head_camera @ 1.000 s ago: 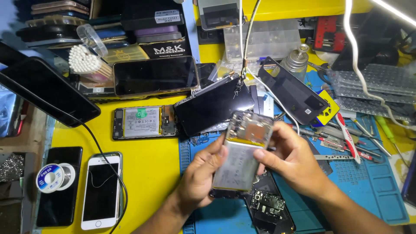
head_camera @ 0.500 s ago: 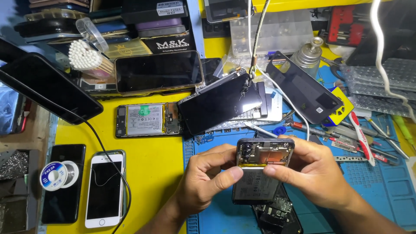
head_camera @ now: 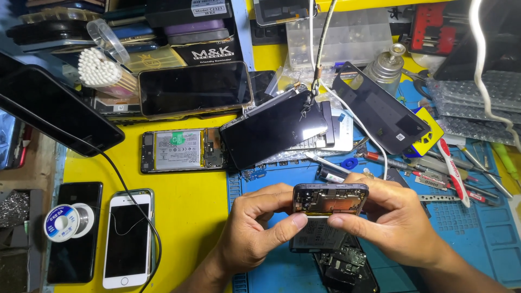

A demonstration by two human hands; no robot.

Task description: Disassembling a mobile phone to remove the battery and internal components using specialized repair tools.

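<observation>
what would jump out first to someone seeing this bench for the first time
At centre, the left hand and right hand pinch an opened phone, its bared insides facing up, over the blue mat. Behind it a dark screen panel lies tilted, and a white phone rests on the yellow table.

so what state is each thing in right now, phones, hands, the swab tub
opened phone: back off, tilted up, held at its top end
left hand: gripping it
right hand: gripping it
battery-side-up phone: back cover off, lying flat
white phone: screen dark, face up
cotton swab tub: lid open
</observation>
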